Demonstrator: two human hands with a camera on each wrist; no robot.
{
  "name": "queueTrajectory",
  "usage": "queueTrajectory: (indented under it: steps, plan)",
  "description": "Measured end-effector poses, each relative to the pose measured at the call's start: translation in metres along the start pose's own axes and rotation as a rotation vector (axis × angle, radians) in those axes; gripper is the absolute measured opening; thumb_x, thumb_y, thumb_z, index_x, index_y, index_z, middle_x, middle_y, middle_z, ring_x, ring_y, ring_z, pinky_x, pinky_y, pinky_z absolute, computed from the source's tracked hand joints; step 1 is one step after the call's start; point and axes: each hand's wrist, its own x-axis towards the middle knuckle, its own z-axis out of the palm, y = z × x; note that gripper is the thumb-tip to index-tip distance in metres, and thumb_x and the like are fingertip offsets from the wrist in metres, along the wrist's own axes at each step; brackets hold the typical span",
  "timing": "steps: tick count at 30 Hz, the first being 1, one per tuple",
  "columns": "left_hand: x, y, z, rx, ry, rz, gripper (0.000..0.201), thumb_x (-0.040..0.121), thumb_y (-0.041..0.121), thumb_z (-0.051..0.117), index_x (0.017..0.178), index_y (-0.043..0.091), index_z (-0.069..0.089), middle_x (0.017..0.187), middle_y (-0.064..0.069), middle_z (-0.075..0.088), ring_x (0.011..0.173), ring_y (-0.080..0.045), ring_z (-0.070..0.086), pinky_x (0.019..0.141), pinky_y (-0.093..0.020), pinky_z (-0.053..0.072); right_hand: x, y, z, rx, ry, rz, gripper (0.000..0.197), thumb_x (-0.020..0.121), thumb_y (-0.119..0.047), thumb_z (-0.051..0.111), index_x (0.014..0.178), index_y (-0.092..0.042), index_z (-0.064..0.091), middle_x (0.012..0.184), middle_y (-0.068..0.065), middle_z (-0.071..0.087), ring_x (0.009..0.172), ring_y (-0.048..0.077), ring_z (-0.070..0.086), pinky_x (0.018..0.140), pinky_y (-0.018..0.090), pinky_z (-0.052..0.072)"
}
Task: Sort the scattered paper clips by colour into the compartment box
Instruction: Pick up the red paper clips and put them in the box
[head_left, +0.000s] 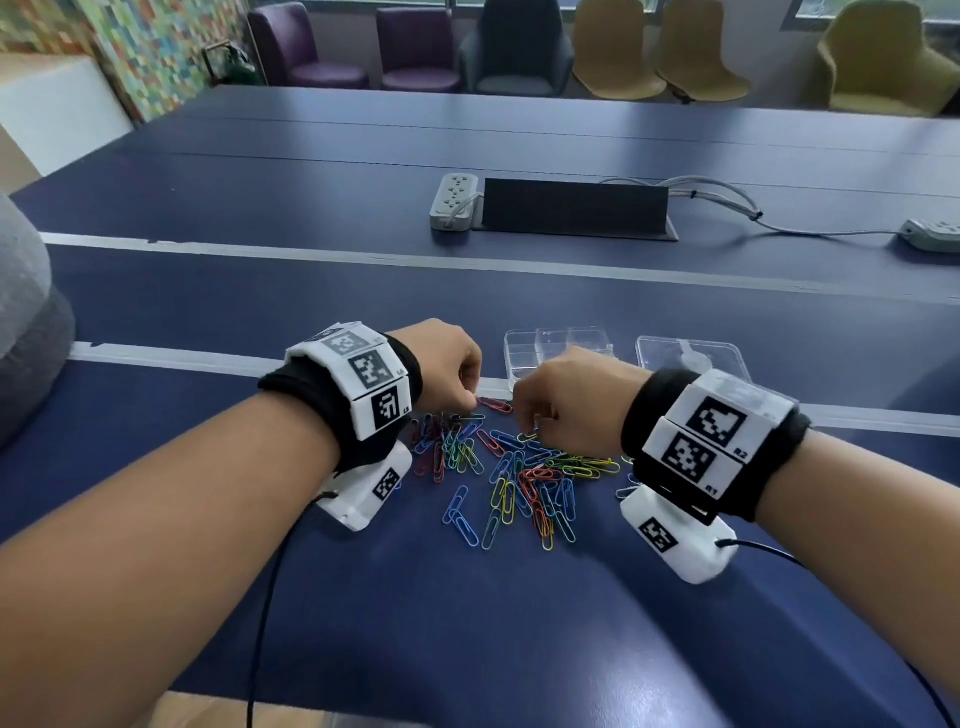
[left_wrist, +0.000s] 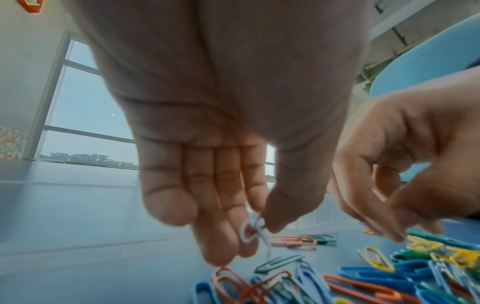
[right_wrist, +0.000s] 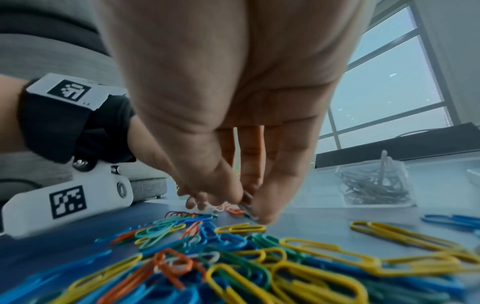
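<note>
- The person's left hand (left_wrist: 233, 144) pinches a pale, whitish wire paper clip (left_wrist: 250, 230) between thumb and forefinger, lifted just clear of the table; judged a pick made ready for carrying.
- The right hand (right_wrist: 233, 123) has thumb and fingertips closed on a dark green paper clip (right_wrist: 246, 203) at the far edge of the heap, the clip touching or nearly touching the surface.
- The scattered pile of blue, yellow, green and orange-red paper clips (head_left: 511, 480) lies directly beneath and nearer the person than both pinches, on the dark blue table (head_left: 467, 623).
- The clear plastic compartment box (head_left: 540, 348) sits just beyond the right hand's knuckles, within short reach, presumably placed so for quick drops; its clear lid (head_left: 691, 356) lies further right.
- Much of the box is covered by the right hand in the head view; which compartments hold clips cannot be told there.
- The right wrist view shows dark clips in a clear compartment (right_wrist: 376, 185), colour indistinct.
</note>
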Motion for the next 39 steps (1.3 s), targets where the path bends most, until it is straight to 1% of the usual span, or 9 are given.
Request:
queueTrajectory:
  steps: [6, 9, 11, 15, 21, 23, 31, 35, 39]
  plan:
    - [-0.006, -0.004, -0.003, -0.197, -0.018, 0.014, 0.020, 0.084, 0.012, 0.057, 0.099, 0.023, 0.066, 0.065, 0.012, 0.057, 0.054, 0.000, 0.051, 0.069, -0.021, 0.046, -0.007, -0.005, 0.004, -0.057, -0.105, -0.103, 0.029, 0.079, -0.012, 0.049, 0.090, -0.020, 0.075, 0.094, 0.003, 0.071, 0.089, 0.024, 0.064, 0.082, 0.035, 0.053]
    - [-0.008, -0.005, -0.002, -0.359, -0.071, -0.021, 0.022, 0.083, 0.005, 0.050, 0.089, 0.017, 0.068, 0.066, -0.001, 0.064, 0.054, -0.011, 0.060, 0.070, -0.024, 0.055, -0.008, -0.004, 0.004, -0.069, -0.106, -0.116, 0.027, 0.080, -0.015, 0.051, 0.091, -0.022, 0.076, 0.093, -0.001, 0.072, 0.088, 0.021, 0.065, 0.082, 0.032, 0.053]
    - [-0.008, -0.004, -0.001, -0.486, -0.095, -0.039, 0.021, 0.085, 0.001, 0.048, 0.079, 0.014, 0.063, 0.063, -0.002, 0.061, 0.052, -0.014, 0.059, 0.060, -0.024, 0.055, -0.009, -0.003, 0.004, -0.080, -0.103, -0.134, 0.024, 0.080, -0.018, 0.054, 0.090, -0.024, 0.076, 0.087, -0.004, 0.071, 0.085, 0.019, 0.065, 0.079, 0.030, 0.053]
    - [-0.006, 0.000, 0.001, -0.647, -0.122, -0.085, 0.024, 0.087, 0.000, 0.041, 0.070, 0.013, 0.051, 0.063, -0.002, 0.053, 0.043, -0.011, 0.051, 0.038, -0.017, 0.043, -0.012, -0.003, 0.006, -0.085, -0.110, -0.162, 0.019, 0.078, -0.021, 0.059, 0.086, -0.024, 0.076, 0.081, -0.005, 0.069, 0.081, 0.017, 0.064, 0.075, 0.030, 0.053]
    - [-0.008, 0.010, 0.002, -0.818, -0.245, -0.190, 0.020, 0.079, 0.004, 0.030, 0.067, 0.013, 0.043, 0.061, -0.002, 0.035, 0.047, -0.016, 0.031, 0.041, -0.014, 0.027, -0.012, 0.001, 0.009, -0.065, -0.149, -0.178, 0.017, 0.080, -0.034, 0.066, 0.092, -0.026, 0.075, 0.086, -0.002, 0.068, 0.081, 0.014, 0.057, 0.077, 0.028, 0.049]
    - [-0.008, 0.014, 0.003, -0.808, -0.255, -0.180, 0.011, 0.077, 0.008, 0.037, 0.069, 0.013, 0.044, 0.060, -0.001, 0.034, 0.047, -0.015, 0.031, 0.042, -0.013, 0.027, -0.012, 0.002, 0.009, -0.055, -0.147, -0.188, 0.017, 0.081, -0.032, 0.065, 0.093, -0.026, 0.075, 0.090, -0.002, 0.070, 0.086, 0.015, 0.061, 0.080, 0.031, 0.051]
    - [0.001, 0.017, 0.013, -0.702, -0.162, -0.133, 0.031, 0.087, -0.004, 0.033, 0.073, 0.017, 0.052, 0.058, -0.001, 0.041, 0.043, -0.014, 0.038, 0.036, -0.017, 0.030, -0.020, -0.001, 0.011, -0.046, -0.192, -0.261, 0.018, 0.082, -0.028, 0.066, 0.097, -0.025, 0.075, 0.096, -0.005, 0.070, 0.093, 0.012, 0.062, 0.084, 0.027, 0.049]
    - [0.004, 0.022, 0.017, -0.647, -0.182, -0.109, 0.034, 0.086, -0.008, 0.037, 0.075, 0.020, 0.052, 0.065, -0.001, 0.049, 0.047, -0.013, 0.041, 0.037, -0.015, 0.030, -0.021, -0.003, 0.017, -0.081, -0.226, -0.282, 0.016, 0.081, -0.026, 0.066, 0.092, -0.020, 0.075, 0.093, -0.002, 0.071, 0.090, 0.016, 0.062, 0.083, 0.033, 0.050]
    - [0.003, 0.031, 0.017, -0.592, -0.213, -0.057, 0.031, 0.086, -0.004, 0.041, 0.072, 0.020, 0.054, 0.057, 0.001, 0.047, 0.033, -0.004, 0.042, 0.043, -0.020, 0.031, -0.024, 0.002, 0.014, -0.114, -0.197, -0.235, 0.021, 0.086, -0.033, 0.059, 0.097, -0.023, 0.074, 0.097, 0.001, 0.069, 0.094, 0.019, 0.060, 0.083, 0.033, 0.049]
